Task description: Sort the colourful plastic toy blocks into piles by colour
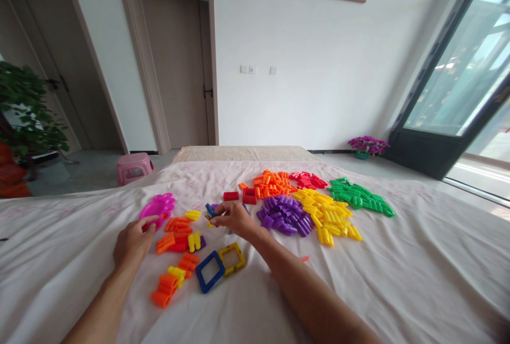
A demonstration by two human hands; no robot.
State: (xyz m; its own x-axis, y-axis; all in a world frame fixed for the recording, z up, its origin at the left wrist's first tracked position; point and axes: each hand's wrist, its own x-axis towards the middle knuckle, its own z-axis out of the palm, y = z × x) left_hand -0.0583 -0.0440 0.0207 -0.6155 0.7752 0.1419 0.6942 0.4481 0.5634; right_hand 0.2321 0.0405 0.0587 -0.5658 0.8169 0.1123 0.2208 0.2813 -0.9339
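My left hand (135, 240) is closed at the near edge of a bright pink plastic basket (169, 201) with a scalloped rim, thumb and fingers at its handle-like edge. To the right, my right hand (234, 217) is pinched around small blue pieces (209, 209), partly hidden by the fingers. Orange tube pieces (166, 242) and yellow ones (194, 241) lie between and in front of my hands. Closer to me, a blue square frame (210, 272) rests against a yellow square frame (233, 259) on the cloth.
Right of my hand are heaps of purple (285, 215), yellow (329, 211), orange (273, 182), red (308, 179) and green pieces (358, 195). Red frames (249, 196) lie behind my right hand. A pink stool (134, 169) stands beyond the wrinkled cloth (418, 259).
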